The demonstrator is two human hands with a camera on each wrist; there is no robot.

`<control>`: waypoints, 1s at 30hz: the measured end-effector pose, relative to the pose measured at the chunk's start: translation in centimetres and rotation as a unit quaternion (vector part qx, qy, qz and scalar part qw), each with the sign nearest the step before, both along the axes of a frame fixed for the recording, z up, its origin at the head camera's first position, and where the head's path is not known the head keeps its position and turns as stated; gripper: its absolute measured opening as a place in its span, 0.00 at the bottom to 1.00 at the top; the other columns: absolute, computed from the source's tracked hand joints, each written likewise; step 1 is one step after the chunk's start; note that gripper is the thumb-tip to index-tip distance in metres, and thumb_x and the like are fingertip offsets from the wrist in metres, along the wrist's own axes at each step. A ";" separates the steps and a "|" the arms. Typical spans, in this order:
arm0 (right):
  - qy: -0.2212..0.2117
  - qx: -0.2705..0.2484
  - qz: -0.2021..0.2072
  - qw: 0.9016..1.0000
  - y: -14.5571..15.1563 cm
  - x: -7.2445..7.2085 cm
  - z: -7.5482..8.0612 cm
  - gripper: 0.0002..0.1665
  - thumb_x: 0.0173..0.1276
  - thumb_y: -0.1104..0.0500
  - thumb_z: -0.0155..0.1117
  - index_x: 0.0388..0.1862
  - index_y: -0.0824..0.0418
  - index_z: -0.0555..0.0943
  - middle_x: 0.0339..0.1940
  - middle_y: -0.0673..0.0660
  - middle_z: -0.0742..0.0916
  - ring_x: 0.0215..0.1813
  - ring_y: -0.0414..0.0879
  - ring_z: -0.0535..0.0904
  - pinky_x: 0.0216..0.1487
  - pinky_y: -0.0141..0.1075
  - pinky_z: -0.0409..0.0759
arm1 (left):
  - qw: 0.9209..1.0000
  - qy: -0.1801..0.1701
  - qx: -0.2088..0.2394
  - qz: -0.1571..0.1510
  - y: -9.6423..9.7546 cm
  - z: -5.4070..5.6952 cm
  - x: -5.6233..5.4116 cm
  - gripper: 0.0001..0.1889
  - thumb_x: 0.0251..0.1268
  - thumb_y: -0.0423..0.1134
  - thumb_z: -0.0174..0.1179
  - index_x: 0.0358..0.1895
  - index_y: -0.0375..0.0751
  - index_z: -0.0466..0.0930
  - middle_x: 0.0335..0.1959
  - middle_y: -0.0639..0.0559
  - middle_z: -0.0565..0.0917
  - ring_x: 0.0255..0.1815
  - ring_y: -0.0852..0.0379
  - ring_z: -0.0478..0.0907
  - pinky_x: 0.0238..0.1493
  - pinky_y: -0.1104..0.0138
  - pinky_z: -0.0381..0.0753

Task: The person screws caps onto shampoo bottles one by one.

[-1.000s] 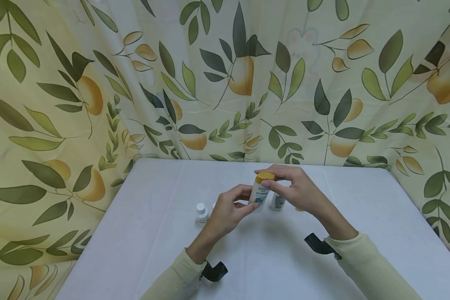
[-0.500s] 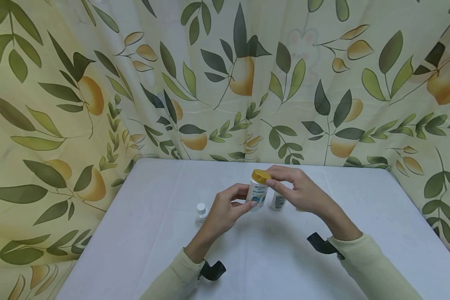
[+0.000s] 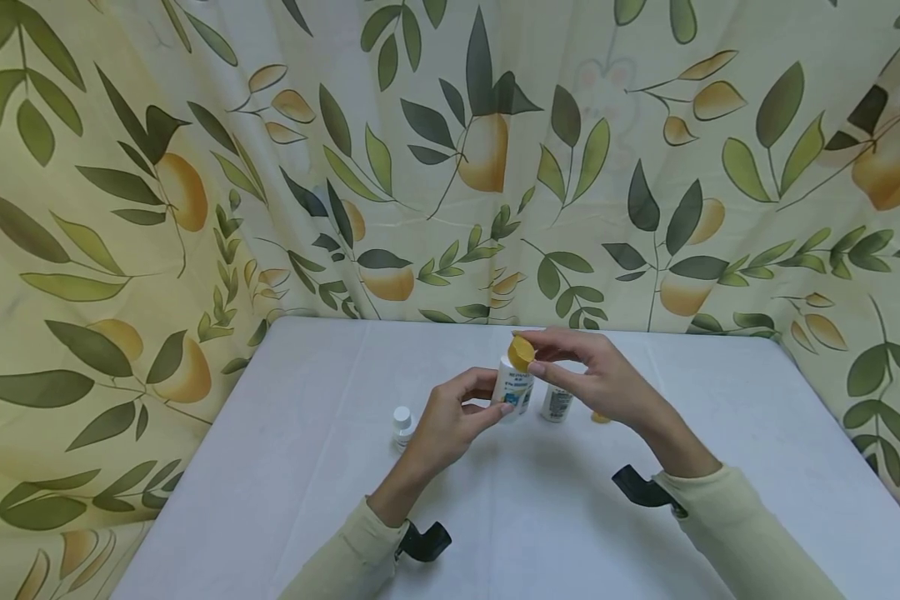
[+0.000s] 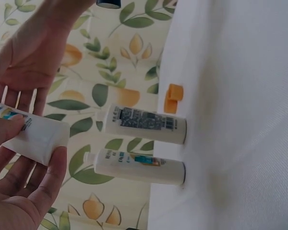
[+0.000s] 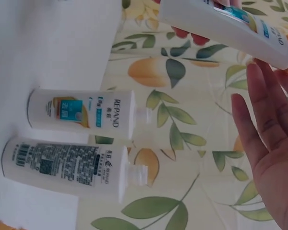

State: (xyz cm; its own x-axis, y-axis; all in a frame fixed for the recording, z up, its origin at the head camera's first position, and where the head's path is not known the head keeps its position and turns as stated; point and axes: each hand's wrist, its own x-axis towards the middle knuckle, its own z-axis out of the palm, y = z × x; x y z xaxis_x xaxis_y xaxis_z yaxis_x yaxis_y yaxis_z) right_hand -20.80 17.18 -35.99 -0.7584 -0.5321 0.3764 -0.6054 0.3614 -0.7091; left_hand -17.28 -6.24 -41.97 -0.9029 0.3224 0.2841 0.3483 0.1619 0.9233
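Observation:
My left hand point(image 3: 450, 421) grips a white plastic bottle point(image 3: 512, 392) by its body; a printed label with blue on it faces the head camera. My right hand point(image 3: 600, 379) pinches the golden-yellow cap point(image 3: 521, 353) at the top of this bottle, and the cap sits tilted there. Behind, on the table, a similar bottle point(image 4: 146, 124) stands with its back label showing and a bare neck. Beside it another bare-necked bottle point(image 5: 81, 113) shows its front label; the held bottle and hands hide it in the head view.
An orange cap point(image 4: 173, 98) lies on the white-covered table point(image 3: 330, 500) to the right of the standing bottles. A small white-topped bottle point(image 3: 402, 425) stands left of my left hand. A leaf-and-fruit patterned curtain point(image 3: 435, 233) hangs behind the table.
The held bottle has turned and shifted slightly left, so its label faces the head camera more. Its cap has gone from level to tilted under my right fingers.

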 end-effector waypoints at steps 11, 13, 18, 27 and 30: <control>-0.013 -0.054 -0.023 0.998 -0.4 -0.1 -0.5 0.24 0.69 0.65 0.69 0.63 0.56 0.81 0.56 0.52 0.86 0.53 0.42 0.83 0.58 0.30 0.81 | 1.000 0.002 0.004 -0.001 0.1 0.1 0.0 0.20 0.66 0.35 0.69 0.60 0.43 0.80 0.57 0.51 0.84 0.53 0.55 0.82 0.50 0.69 0.86; -0.016 -0.059 -0.029 0.998 -0.4 -0.1 -0.5 0.23 0.68 0.66 0.70 0.61 0.57 0.82 0.55 0.52 0.87 0.52 0.43 0.83 0.57 0.30 0.81 | 1.000 0.000 0.003 -0.002 0.1 0.1 0.0 0.20 0.66 0.35 0.69 0.60 0.43 0.80 0.57 0.51 0.83 0.54 0.55 0.82 0.50 0.69 0.86; -0.011 -0.058 -0.046 0.997 -0.2 0.0 -0.3 0.20 0.66 0.65 0.72 0.57 0.57 0.84 0.51 0.51 0.88 0.49 0.42 0.84 0.55 0.30 0.83 | 1.000 -0.002 0.003 0.000 0.2 0.2 0.0 0.20 0.66 0.34 0.69 0.60 0.43 0.80 0.57 0.50 0.84 0.53 0.55 0.82 0.50 0.69 0.86; -0.005 -0.055 -0.052 0.997 0.3 0.1 0.0 0.15 0.67 0.65 0.72 0.52 0.57 0.86 0.49 0.52 0.88 0.49 0.41 0.84 0.52 0.30 0.84 | 1.000 -0.005 0.001 0.014 0.2 0.2 -0.2 0.21 0.65 0.35 0.70 0.61 0.44 0.80 0.57 0.51 0.84 0.54 0.55 0.83 0.50 0.69 0.86; -0.004 -0.057 -0.050 0.997 0.5 0.1 0.2 0.14 0.67 0.65 0.71 0.52 0.57 0.86 0.49 0.51 0.88 0.51 0.41 0.84 0.54 0.30 0.83 | 1.000 -0.005 0.002 0.015 0.1 0.2 -0.2 0.21 0.65 0.36 0.70 0.61 0.45 0.80 0.57 0.51 0.83 0.54 0.55 0.82 0.50 0.69 0.86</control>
State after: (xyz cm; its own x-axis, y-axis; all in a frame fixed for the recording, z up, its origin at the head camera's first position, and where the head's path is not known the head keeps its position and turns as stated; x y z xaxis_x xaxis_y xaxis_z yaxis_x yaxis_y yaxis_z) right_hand -20.71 17.64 -35.82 -0.8086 -0.4083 0.4235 -0.5645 0.3361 -0.7539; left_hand -17.47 -6.09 -41.74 -0.9153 0.2932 0.2761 0.3338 0.1686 0.9274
